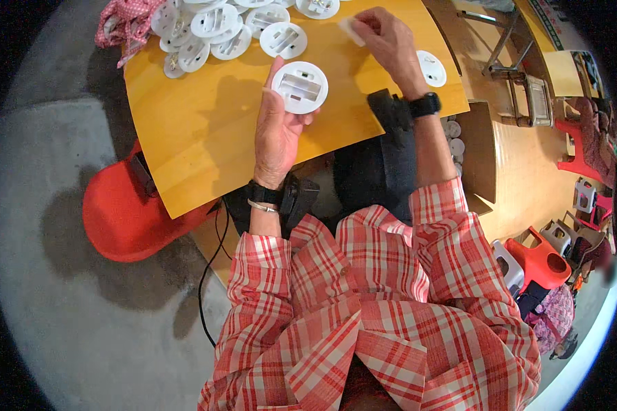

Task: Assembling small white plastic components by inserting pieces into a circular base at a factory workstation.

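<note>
My left hand [274, 130] holds a round white plastic disc housing [299, 87] above the table's near part. Its open battery compartment, a rectangular recess with small slots, faces up. Farther right, my right hand [389, 44] pinches a small white flat piece [352, 31]; it is blurred, and I cannot tell its exact kind. Just beyond that wrist lies another white disc [431, 68] on the table. Several similar discs with open compartments are piled at the far side, the closest being a single disc housing [283, 40].
The yellow table [199, 137] ends close to my body. A pink dotted cloth [127, 26] hangs at its far left corner. A red stool [120, 212] stands left. At right, a cardboard box [476, 147] holds white round pieces; plastic stools [538, 260] stand beyond.
</note>
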Motion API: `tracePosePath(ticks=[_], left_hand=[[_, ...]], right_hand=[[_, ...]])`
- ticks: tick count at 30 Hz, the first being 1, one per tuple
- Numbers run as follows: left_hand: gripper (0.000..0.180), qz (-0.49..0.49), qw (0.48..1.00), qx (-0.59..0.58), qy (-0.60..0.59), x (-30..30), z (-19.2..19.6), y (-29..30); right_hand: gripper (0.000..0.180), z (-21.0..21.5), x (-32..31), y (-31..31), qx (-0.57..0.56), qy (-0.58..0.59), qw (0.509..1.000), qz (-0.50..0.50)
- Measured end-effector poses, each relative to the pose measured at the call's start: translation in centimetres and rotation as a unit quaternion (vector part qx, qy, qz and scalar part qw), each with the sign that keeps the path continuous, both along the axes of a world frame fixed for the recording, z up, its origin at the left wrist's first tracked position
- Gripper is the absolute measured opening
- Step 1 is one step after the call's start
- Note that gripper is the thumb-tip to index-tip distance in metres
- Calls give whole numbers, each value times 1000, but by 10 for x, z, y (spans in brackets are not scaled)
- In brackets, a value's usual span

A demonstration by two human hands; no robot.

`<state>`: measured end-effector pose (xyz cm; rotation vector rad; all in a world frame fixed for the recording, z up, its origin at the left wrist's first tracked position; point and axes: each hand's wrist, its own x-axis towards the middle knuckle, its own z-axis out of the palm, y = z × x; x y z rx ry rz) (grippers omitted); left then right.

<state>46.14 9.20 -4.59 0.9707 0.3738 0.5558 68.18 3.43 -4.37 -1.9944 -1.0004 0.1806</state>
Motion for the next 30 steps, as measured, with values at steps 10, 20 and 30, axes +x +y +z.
tracePosePath(ticks=[10,20,30], left_hand=[[80,21,999,9,36,6,8,-7],[66,67,996,19,47,-1,-9,0],[68,71,995,-60,-27,0,5,-3]], right_hand=[[29,36,-51,4,-15,109,939,326],[21,11,-95,-23,125,438,884,106],[15,3,-154,-28,162,303,939,-9]])
